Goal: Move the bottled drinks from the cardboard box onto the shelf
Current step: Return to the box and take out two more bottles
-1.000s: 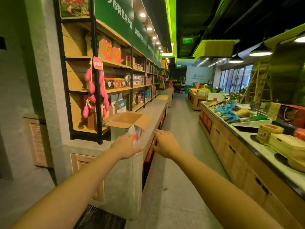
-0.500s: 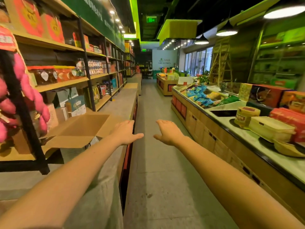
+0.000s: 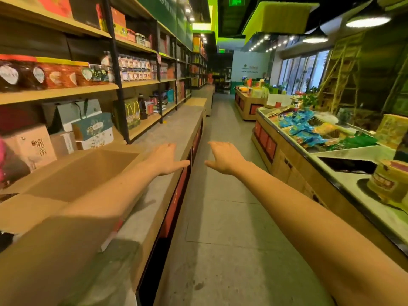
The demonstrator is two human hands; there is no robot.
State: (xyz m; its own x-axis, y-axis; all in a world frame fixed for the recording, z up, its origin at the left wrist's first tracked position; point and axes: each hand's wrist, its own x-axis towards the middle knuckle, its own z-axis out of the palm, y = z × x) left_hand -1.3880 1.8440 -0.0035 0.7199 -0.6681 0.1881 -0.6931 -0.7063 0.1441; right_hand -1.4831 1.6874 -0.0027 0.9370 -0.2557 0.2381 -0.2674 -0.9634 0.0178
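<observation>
One head-worn wide-angle view, forward and downward along the aisle [image 3: 223,228], near the cardboard box [image 3: 88,173].

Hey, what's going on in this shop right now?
A person stands in a shop aisle with both arms stretched forward. The left hand and right hand are open, fingers straight, holding nothing. An open cardboard box sits on the grey ledge on the left, under the left forearm; no bottles show inside it from here. The shelf beside it carries jars and gift boxes. No drink is in hand yet.
</observation>
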